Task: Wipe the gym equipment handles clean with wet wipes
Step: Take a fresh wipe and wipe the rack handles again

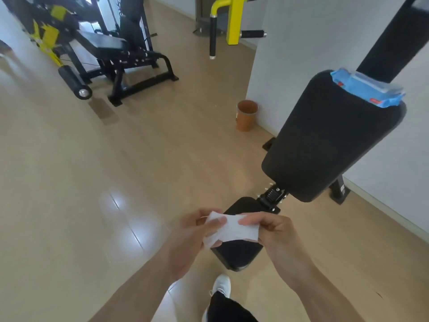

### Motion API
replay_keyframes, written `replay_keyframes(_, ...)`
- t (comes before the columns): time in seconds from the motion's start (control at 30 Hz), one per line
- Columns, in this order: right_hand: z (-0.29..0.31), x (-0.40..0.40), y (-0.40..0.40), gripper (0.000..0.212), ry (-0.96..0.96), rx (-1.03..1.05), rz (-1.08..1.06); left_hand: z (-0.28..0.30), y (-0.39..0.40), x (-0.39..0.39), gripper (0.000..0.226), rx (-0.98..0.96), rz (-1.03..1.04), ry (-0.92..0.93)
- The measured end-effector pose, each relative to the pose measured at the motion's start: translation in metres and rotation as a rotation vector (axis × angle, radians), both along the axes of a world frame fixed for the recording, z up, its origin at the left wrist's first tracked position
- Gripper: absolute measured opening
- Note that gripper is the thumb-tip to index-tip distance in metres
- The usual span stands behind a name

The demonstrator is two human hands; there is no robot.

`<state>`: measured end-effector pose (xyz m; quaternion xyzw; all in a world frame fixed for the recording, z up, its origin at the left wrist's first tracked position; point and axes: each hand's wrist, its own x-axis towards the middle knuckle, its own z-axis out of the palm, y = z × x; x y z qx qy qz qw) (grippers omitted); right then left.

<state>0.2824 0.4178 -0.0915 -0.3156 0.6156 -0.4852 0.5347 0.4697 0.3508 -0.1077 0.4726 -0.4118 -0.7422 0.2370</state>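
A white wet wipe [234,228] is stretched between both hands low in the middle of the view. My left hand [192,235] pinches its left end, and my right hand [274,231] pinches its right end between thumb and fingers. A blue pack of wet wipes [369,88] lies on the top end of a black padded seat back [329,138] at the right. Two black handle grips hang from a yellow machine arm [234,19] at the top: a vertical grip [212,38] and a horizontal grip [253,33].
An orange bin [246,116] stands on the wooden floor by the white wall. A black and yellow weight machine [97,47] with a foam roller [74,82] fills the upper left. The black seat pad [239,249] sits below my hands, above my white shoe [221,285].
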Motion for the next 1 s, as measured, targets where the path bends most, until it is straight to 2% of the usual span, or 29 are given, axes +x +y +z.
replay_keyframes(0.13, 0.001, 0.003, -0.065, 0.037, -0.426, 0.060, -0.078, 0.009, -0.067, 0.002, 0.014, -0.163, 0.028, -0.041)
replay_keyframes(0.2, -0.006, 0.004, -0.104, 0.040, -0.579, 0.072, -0.076, 0.017, -0.108, -0.001, 0.017, -0.203, 0.056, -0.068)
replay_keyframes(0.23, -0.008, 0.006, -0.126, 0.040, -0.597, 0.075, -0.063, 0.021, -0.130, -0.003, 0.021, -0.217, 0.064, -0.089)
replay_keyframes(0.37, -0.002, 0.013, -0.215, 0.036, -0.465, 0.057, 0.003, 0.030, -0.214, -0.002, 0.031, -0.251, 0.108, -0.197)
replay_keyframes(0.53, 0.024, 0.017, -0.310, 0.025, -0.188, 0.071, 0.121, 0.034, -0.309, 0.003, 0.040, -0.261, 0.100, -0.194)
replay_keyframes(0.6, 0.028, 0.021, -0.348, 0.018, -0.103, 0.100, 0.096, 0.027, -0.352, 0.000, 0.046, -0.236, 0.075, -0.217)
replay_keyframes(0.63, 0.028, 0.023, -0.368, 0.015, -0.102, 0.116, 0.060, 0.021, -0.374, -0.001, 0.050, -0.224, 0.059, -0.246)
replay_keyframes(0.7, 0.024, 0.027, -0.409, 0.022, -0.151, 0.147, -0.041, 0.008, -0.420, -0.004, 0.057, -0.214, 0.019, -0.285)
replay_keyframes(0.83, 0.015, 0.035, -0.492, 0.027, -0.269, 0.156, -0.223, -0.010, -0.513, -0.012, 0.056, -0.243, -0.109, -0.351)
replay_keyframes(0.93, 0.007, 0.031, -0.550, 0.020, -0.320, 0.164, -0.454, -0.024, -0.585, -0.017, 0.066, -0.212, -0.171, -0.261)
replay_keyframes(1.0, 0.002, 0.019, -0.589, 0.014, -0.225, 0.152, -0.646, -0.029, -0.631, -0.026, 0.049, -0.153, -0.147, -0.189)
